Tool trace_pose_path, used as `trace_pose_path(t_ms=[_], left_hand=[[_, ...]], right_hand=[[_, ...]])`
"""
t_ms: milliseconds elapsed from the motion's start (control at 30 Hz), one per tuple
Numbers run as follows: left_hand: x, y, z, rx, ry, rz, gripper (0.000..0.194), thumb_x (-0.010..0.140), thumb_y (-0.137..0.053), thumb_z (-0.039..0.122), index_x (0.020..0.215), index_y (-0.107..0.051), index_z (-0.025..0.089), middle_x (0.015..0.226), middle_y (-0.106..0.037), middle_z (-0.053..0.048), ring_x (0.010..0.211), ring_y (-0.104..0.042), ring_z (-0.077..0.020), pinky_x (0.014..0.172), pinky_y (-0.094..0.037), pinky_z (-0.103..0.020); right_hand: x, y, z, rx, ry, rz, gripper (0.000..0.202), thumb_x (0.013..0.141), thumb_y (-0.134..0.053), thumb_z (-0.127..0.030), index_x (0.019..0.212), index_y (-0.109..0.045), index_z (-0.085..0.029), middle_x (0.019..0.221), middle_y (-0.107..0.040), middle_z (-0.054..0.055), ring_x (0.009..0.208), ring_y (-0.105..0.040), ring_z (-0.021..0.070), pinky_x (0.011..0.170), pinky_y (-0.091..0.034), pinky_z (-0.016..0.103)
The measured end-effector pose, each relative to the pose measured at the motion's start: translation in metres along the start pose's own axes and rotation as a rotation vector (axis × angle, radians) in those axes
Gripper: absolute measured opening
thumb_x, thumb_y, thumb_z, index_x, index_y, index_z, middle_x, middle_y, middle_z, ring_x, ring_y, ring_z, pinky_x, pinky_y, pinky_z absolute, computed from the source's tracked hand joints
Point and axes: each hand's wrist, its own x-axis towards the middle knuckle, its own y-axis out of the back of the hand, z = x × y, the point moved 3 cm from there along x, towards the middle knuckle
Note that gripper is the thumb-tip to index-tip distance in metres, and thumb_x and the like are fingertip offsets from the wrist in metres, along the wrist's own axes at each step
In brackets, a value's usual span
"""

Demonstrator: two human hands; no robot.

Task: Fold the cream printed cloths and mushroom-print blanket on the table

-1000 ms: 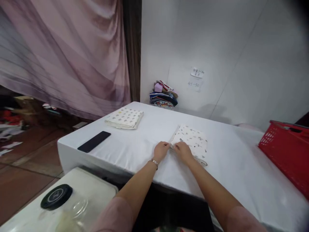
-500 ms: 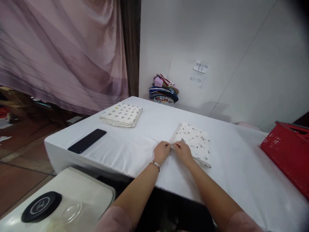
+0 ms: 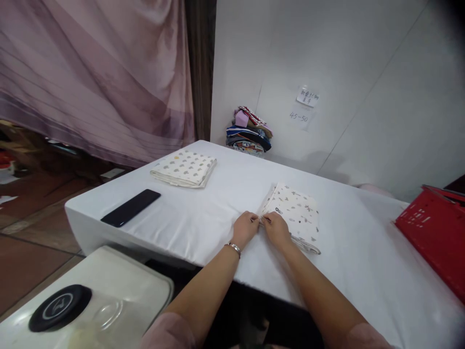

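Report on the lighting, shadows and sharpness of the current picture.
Head view: a soft, faint shadow on the pale wall, low down beyond the white tablecloth; head view: a mild sheen on that tablecloth, with brighter creases to the left of the hands; head view: the upper right corner goes black; head view: little fine detail in the fingers at the nearer folded cloth.

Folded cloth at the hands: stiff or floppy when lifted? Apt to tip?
Probably floppy: the folded cloth shows thin layers at its near edge, so a one-corner lift could let it sag or unfold. Tipping seems unlikely, since it lies low and flat on the white table cover.
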Motion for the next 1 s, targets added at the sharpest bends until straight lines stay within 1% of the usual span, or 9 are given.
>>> trace_pose_path(t_ms=[133, 200, 300, 367, 533, 700, 867, 933, 1000], left_hand=[[0.000, -0.002, -0.002, -0.005, 0.004, 0.017, 0.016, 0.080, -0.053, 0.027, 0.081, -0.068, 0.023, 0.090, -0.065, 0.000, 0.081, -0.058, -0.0123, 0.071, -0.041, -0.023], [0.001, -0.002, -0.001, -0.001, -0.001, 0.024, 0.018, 0.081, -0.051, 0.026, 0.079, -0.068, 0.023, 0.089, -0.064, 0.000, 0.080, -0.057, -0.0122, 0.071, -0.040, -0.023], [0.001, -0.001, 0.000, 0.004, -0.004, 0.025, 0.021, 0.082, -0.047, 0.025, 0.077, -0.068, 0.023, 0.086, -0.064, 0.000, 0.079, -0.057, -0.0124, 0.070, -0.040, -0.023], [0.000, 0.000, 0.001, 0.005, -0.011, 0.022, 0.022, 0.082, -0.047, 0.025, 0.077, -0.068, 0.023, 0.087, -0.065, -0.001, 0.080, -0.057, -0.0127, 0.071, -0.040, -0.023], [-0.001, 0.002, 0.002, 0.004, -0.009, 0.010, 0.019, 0.080, -0.050, 0.021, 0.082, -0.069, 0.024, 0.090, -0.065, 0.000, 0.082, -0.058, -0.0124, 0.073, -0.042, -0.023], [-0.001, 0.001, 0.001, 0.004, -0.004, 0.004, 0.015, 0.080, -0.053, 0.024, 0.082, -0.069, 0.024, 0.090, -0.065, 0.001, 0.082, -0.058, -0.0124, 0.071, -0.042, -0.023], [0.000, -0.001, -0.001, -0.001, -0.004, 0.015, 0.015, 0.079, -0.054, 0.025, 0.083, -0.068, 0.023, 0.090, -0.065, 0.000, 0.082, -0.058, -0.0124, 0.072, -0.041, -0.023], [0.000, -0.002, -0.002, -0.003, 0.002, 0.016, 0.015, 0.080, -0.054, 0.025, 0.083, -0.068, 0.023, 0.091, -0.065, 0.000, 0.082, -0.058, -0.0123, 0.073, -0.041, -0.022], [0.000, -0.001, -0.001, 0.000, -0.005, 0.016, 0.015, 0.080, -0.053, 0.024, 0.082, -0.068, 0.023, 0.090, -0.065, 0.000, 0.082, -0.057, -0.0121, 0.073, -0.041, -0.022]], right_hand=[[-0.002, 0.003, 0.004, 0.166, -0.105, 0.065, 0.020, 0.081, -0.047, -0.030, 0.076, -0.064, -0.020, 0.078, -0.063, 0.002, 0.075, -0.056, 0.0170, 0.068, -0.040, 0.029], [-0.005, 0.003, 0.003, 0.158, -0.061, 0.070, 0.020, 0.083, -0.046, -0.029, 0.078, -0.063, -0.020, 0.079, -0.062, 0.002, 0.077, -0.055, 0.0169, 0.069, -0.040, 0.028], [-0.010, 0.000, -0.002, 0.037, 0.064, 0.024, 0.016, 0.083, -0.048, -0.025, 0.085, -0.063, -0.021, 0.087, -0.061, 0.004, 0.086, -0.053, 0.0180, 0.074, -0.039, 0.029], [-0.011, -0.001, -0.003, -0.026, 0.102, 0.001, 0.014, 0.081, -0.051, -0.023, 0.089, -0.063, -0.021, 0.091, -0.060, 0.005, 0.090, -0.051, 0.0191, 0.076, -0.039, 0.029], [-0.006, -0.002, -0.001, -0.008, 0.036, -0.008, 0.014, 0.083, -0.051, -0.023, 0.087, -0.064, -0.021, 0.089, -0.061, 0.004, 0.088, -0.052, 0.0183, 0.076, -0.039, 0.028], [-0.003, -0.004, 0.003, 0.011, 0.010, -0.006, 0.017, 0.083, -0.048, -0.022, 0.086, -0.065, -0.021, 0.089, -0.062, 0.004, 0.087, -0.054, 0.0172, 0.075, -0.039, 0.028], [-0.004, -0.003, 0.007, 0.158, -0.043, 0.125, 0.021, 0.085, -0.043, -0.028, 0.081, -0.062, -0.019, 0.082, -0.062, 0.003, 0.079, -0.054, 0.0176, 0.072, -0.040, 0.029], [-0.005, -0.004, 0.005, 0.153, -0.024, 0.147, 0.022, 0.086, -0.042, -0.029, 0.082, -0.061, -0.019, 0.082, -0.061, 0.004, 0.079, -0.053, 0.0177, 0.072, -0.039, 0.029], [-0.007, -0.005, 0.001, 0.063, 0.031, 0.109, 0.021, 0.086, -0.042, -0.026, 0.082, -0.060, -0.019, 0.083, -0.060, 0.004, 0.082, -0.051, 0.0181, 0.072, -0.038, 0.029]])
